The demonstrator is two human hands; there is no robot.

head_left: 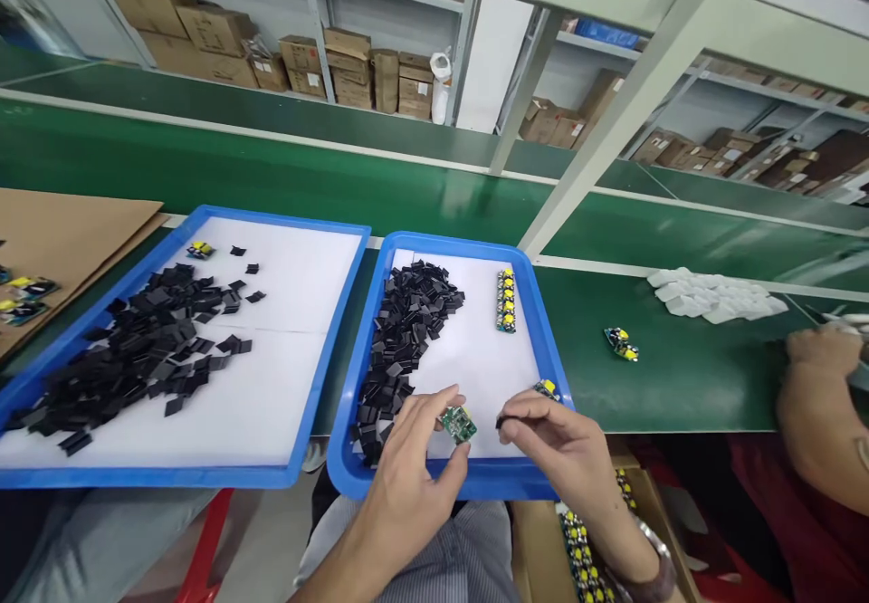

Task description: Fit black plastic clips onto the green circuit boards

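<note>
The left hand (415, 472) grips one board (460, 423) by its edges; just right of it, the right hand (567, 447) pinches one black piece (501, 421). Under both hands is one tray (448, 244). Its pile (415, 313), too many to count, begins beside the left hand and runs beyond it. Beyond the right hand, one row (506, 301) shows about five yellow parts.

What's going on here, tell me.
A person holds a green circuit board between the left hand's thumb and fingers, and a small black piece in the right hand. The two are apart, over a blue tray. A black pile lies along the tray's left side; a row of yellow-topped boards sits toward its right.
</note>
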